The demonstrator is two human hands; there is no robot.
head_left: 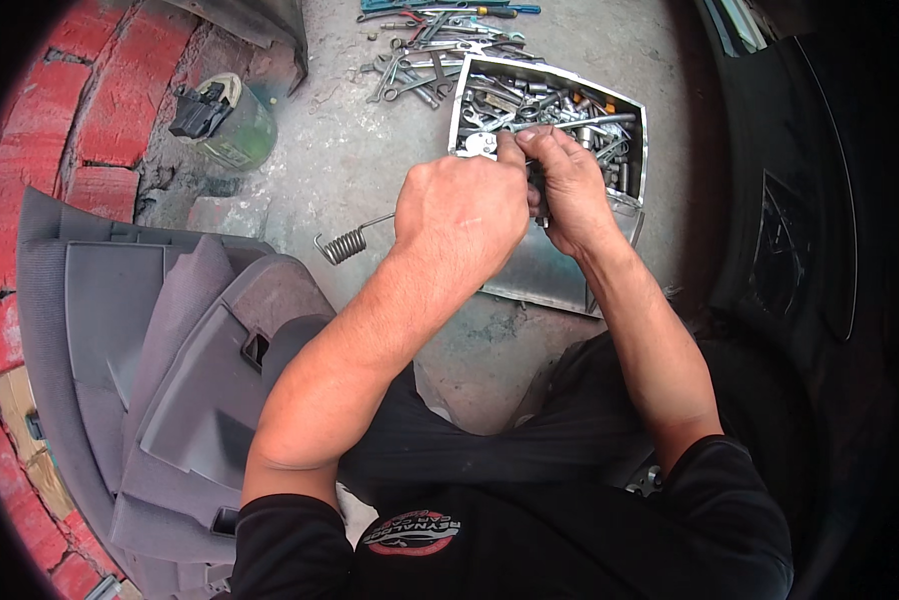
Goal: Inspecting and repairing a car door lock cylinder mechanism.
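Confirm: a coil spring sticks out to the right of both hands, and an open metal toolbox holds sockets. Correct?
Wrong side: in the head view, the coil spring sticks out left of the left hand and right hand; the open metal toolbox does hold sockets.

Red bricks [130,95]; bucket [242,140] — car [810,210], probably

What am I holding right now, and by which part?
Apparently a coil spring, its straight wire end running to your left hand; what your right hand grips is unclear.
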